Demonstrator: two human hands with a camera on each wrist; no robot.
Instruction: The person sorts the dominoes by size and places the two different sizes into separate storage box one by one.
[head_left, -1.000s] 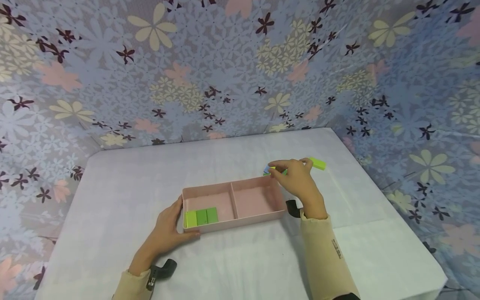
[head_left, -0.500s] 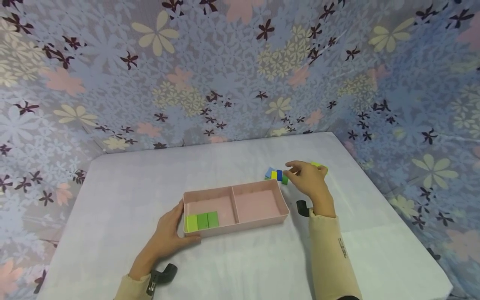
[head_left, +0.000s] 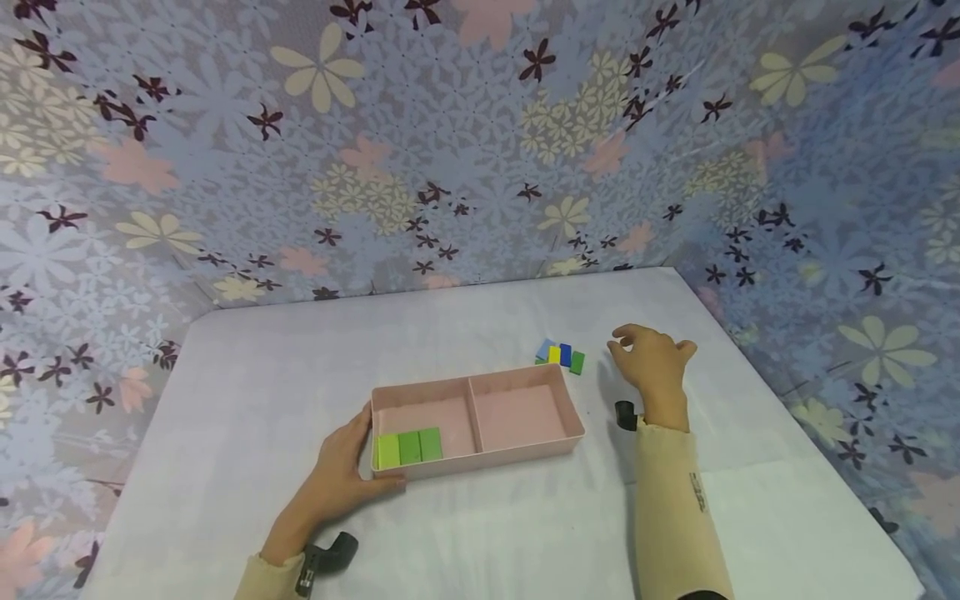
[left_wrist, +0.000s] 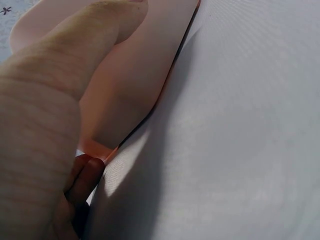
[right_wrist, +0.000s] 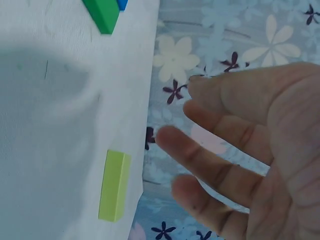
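My left hand grips the left end of a pink two-compartment box, thumb along the front wall and fingers round the end. In the left compartment lie a lime block and two green blocks. My right hand hovers over the table at the right, fingers loosely bent, holding nothing. In the right wrist view, a lime block lies on the cloth, apart from the fingertips; the hand hides it in the head view.
Behind the box's right end sit a yellow block, a dark blue block, a green block and a light blue block. White cloth covers the table; a flowered curtain hangs behind.
My right hand has moved right, away from the cluster of loose blocks, uncovering them and now covering the lime block. The left hand keeps its hold on the box.
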